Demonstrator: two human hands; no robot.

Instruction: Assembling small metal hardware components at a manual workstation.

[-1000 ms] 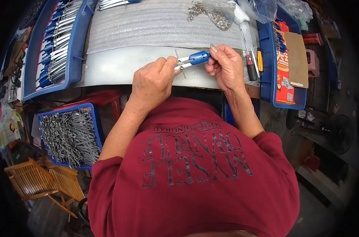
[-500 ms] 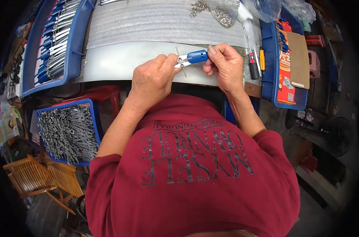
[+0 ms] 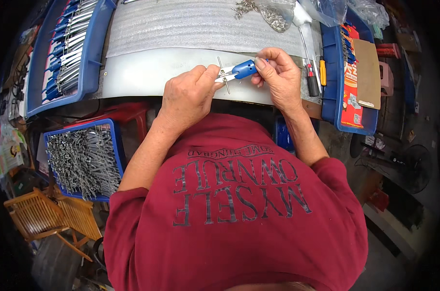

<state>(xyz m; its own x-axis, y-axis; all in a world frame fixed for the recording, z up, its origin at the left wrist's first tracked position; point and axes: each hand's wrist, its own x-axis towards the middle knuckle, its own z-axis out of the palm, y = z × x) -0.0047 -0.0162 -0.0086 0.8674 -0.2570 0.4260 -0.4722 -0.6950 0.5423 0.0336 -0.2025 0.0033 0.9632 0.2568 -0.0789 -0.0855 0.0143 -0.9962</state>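
Note:
Over the front of the white work board (image 3: 142, 72), both hands work on one small assembly. My left hand (image 3: 188, 94) is closed round a flat metal piece (image 3: 225, 76), its far part hidden in the fingers. Small screws and a thin cross rod show at the end sticking out. A blue plastic sleeve (image 3: 244, 70) with small holes meets that end. My right hand (image 3: 282, 80) pinches the other end of the sleeve between thumb and fingers. How deep the metal sits in the sleeve I cannot tell.
A blue tray (image 3: 91, 72) of blue-and-metal pieces stands left; a blue crate (image 3: 119, 155) of metal parts sits lower. Screwdrivers (image 3: 322, 72) lie right, beside another blue tray (image 3: 355, 127). Small metal fasteners (image 3: 244, 8) and a plastic bag (image 3: 277, 17) lie at the back.
The blue sleeve has shifted slightly right and its right end now tilts farther up. My right hand has moved a little with it; my left hand is nearly still.

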